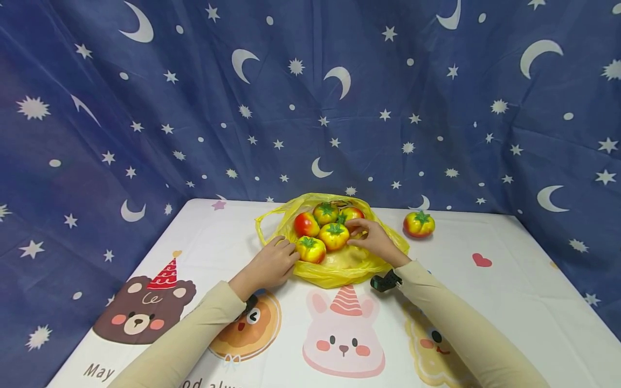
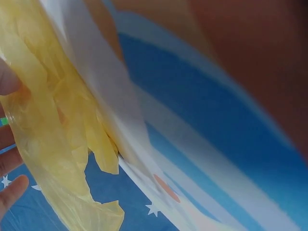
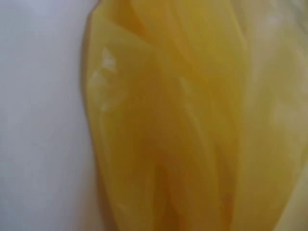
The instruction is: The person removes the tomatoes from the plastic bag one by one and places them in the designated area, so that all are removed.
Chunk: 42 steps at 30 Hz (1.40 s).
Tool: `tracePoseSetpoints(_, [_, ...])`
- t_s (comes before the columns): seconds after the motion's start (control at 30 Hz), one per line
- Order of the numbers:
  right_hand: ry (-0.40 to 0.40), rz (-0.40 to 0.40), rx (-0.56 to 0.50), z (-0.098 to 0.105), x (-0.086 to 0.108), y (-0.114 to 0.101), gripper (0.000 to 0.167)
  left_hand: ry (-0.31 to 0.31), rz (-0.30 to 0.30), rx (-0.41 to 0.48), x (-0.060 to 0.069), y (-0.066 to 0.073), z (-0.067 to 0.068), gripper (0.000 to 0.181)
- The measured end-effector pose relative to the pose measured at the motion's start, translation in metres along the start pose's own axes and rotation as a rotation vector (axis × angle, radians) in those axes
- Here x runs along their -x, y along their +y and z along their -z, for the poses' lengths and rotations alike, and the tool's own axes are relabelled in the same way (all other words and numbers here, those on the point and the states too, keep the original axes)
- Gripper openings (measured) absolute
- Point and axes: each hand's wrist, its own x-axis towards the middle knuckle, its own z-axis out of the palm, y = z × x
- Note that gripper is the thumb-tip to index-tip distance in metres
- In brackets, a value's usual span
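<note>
A yellow plastic bag (image 1: 339, 274) lies spread open at the table's far middle, with several red-and-yellow tomatoes inside, their green star-shaped tops showing. My left hand (image 1: 274, 262) holds the bag's left side, beside the front-left tomato (image 1: 310, 249). In the left wrist view, fingers (image 2: 10, 161) appear at the left edge against the yellow film. Over the bag's right part, my right hand (image 1: 375, 241) has its thumb and fingers apart, with the tips at the right side of the middle tomato (image 1: 334, 236). The right wrist view shows only blurred yellow film (image 3: 168, 115).
Another tomato (image 1: 419, 224) sits on the table to the right of the bag. A white tablecloth (image 1: 509, 302) with cartoon prints covers the table. Behind it hangs a dark blue curtain (image 1: 291, 161) with moons and stars.
</note>
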Motion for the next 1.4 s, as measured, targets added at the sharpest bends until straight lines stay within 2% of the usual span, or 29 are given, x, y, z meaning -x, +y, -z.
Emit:
tracePoseSetpoints(0.27, [0.04,-0.019,-0.001,-0.003,0.003,0.0,0.045,-0.012,0.003,-0.001,0.0,0.0,0.0,0.006])
tracePoseSetpoints(0.57, [-0.005,0.04,-0.011,-0.012,-0.002,0.001,0.054,0.0,-0.006,-0.005,0.0,-0.001,-0.001,0.006])
tracePoseSetpoints(0.93, [0.005,0.006,0.027,-0.02,-0.006,-0.004,0.055,-0.011,0.004,0.001,0.0,0.0,0.0,0.005])
tracePoseSetpoints(1.2, [-0.012,0.008,-0.045,-0.015,-0.003,0.002,0.054,-0.022,0.004,0.01,-0.001,0.0,0.003,0.006])
tracePoseSetpoints(1.4, [-0.031,-0.032,-0.044,-0.012,-0.002,0.007,0.052,-0.039,0.009,0.012,-0.001,0.001,0.003,0.005])
